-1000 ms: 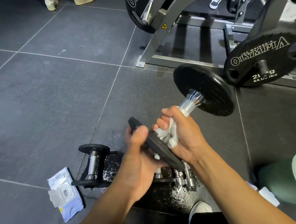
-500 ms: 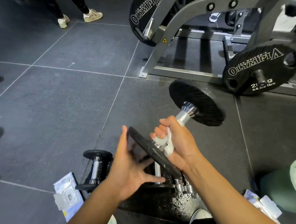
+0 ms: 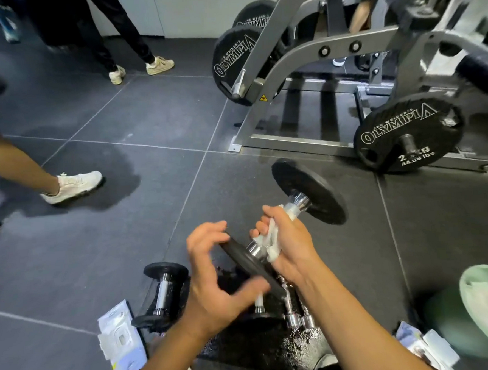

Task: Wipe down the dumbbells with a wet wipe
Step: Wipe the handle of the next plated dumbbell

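I hold a dumbbell tilted in the air, black plates at both ends and a chrome handle between. My right hand grips the handle with a white wet wipe wrapped round it. My left hand cups the rim of the near plate, fingers and thumb curled round its edge. A second dumbbell lies on the floor at lower left. More chrome-handled dumbbells lie on a wet black mat below my hands.
A wet-wipe pack lies on the floor at lower left. A green bin with used wipes stands at lower right. A grey weight machine with Olympia plates fills the upper right. People's legs and shoes stand at left and behind.
The view has tilted up, bringing people's legs into sight. My left hand has shifted its hold on the near plate's rim. My right hand stays wrapped round the handle with the wipe.
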